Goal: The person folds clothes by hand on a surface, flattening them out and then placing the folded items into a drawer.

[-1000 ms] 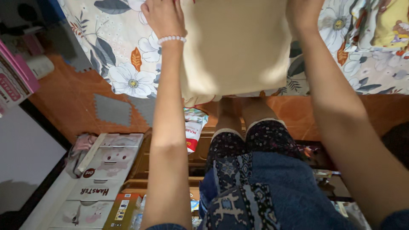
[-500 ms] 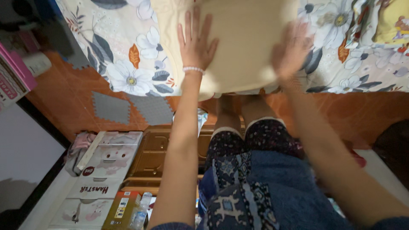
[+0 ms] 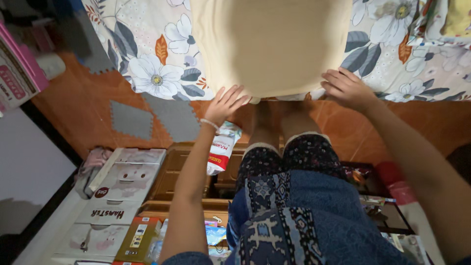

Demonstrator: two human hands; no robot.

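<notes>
Head view looks straight down on a plain beige fabric pillow (image 3: 274, 44) lying flat on a bed covered by a pale sheet printed with large white flowers and grey and orange leaves (image 3: 147, 54); the pillow's near edge hangs just over the side of the bed, above the orange tiled floor (image 3: 78, 118). The person's left hand (image 3: 224, 104), with a white bead bracelet (image 3: 209, 123) on the wrist, is spread with fingers apart, its fingertips at the pillow's lower left corner; the grip is released, closing on nothing. The right hand (image 3: 346, 88) lies at the lower right corner, fingers loosely curled and resting against the pillow's edge and the sheet, also with a released grip as far as can be seen. Below the pillow the person's dark floral-patterned trousers (image 3: 289, 162) and blue patterned top (image 3: 294, 221) fill the middle. Beside the left forearm stands a white and red plastic pouch (image 3: 221, 149). Two grey foam mat pieces (image 3: 147, 118) lie on the floor to the left, near the bed's edge. Lower left, a stack of pale cardboard boxes printed with cartoon animals (image 3: 117, 196) sits beside a brown wooden piece of furniture (image 3: 176, 172).
</notes>
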